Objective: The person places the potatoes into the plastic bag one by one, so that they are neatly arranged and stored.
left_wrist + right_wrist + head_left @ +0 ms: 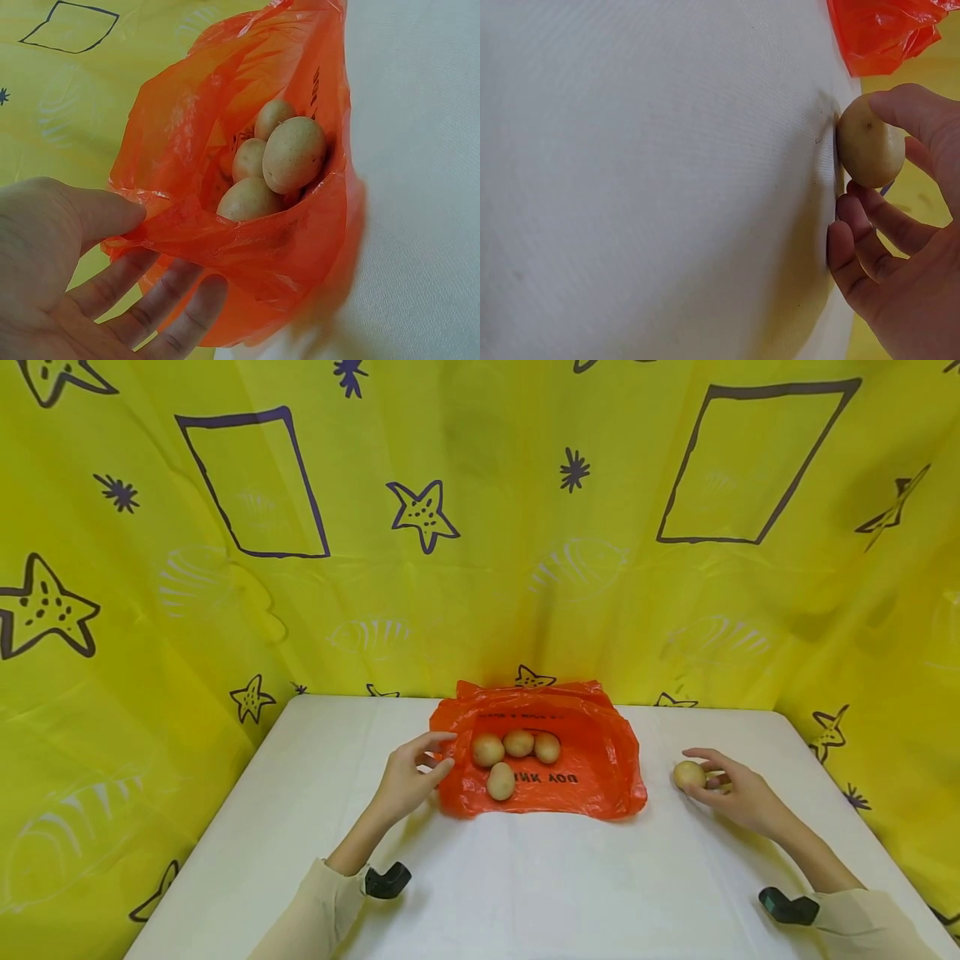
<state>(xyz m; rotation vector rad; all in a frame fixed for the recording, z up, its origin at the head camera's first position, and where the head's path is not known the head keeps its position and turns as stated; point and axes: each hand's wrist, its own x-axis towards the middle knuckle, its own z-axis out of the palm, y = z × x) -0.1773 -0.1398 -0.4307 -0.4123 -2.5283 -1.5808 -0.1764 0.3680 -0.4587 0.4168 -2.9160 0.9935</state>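
A red plastic bag lies on the table with its mouth spread wide, and several pale potatoes sit together toward its left side. My left hand is at the bag's left edge. In the left wrist view, the thumb and fingers hold the bag's rim; the index finger is mostly hidden by the plastic. To the right of the bag, my right hand grips a single potato between thumb and index finger, close to the tabletop. Its other fingers are bent below the potato in the right wrist view.
A white cloth-covered table lies under both hands. Behind it and at the sides hangs a yellow curtain printed with starfish and fish. Each wrist carries a black device near the sleeve.
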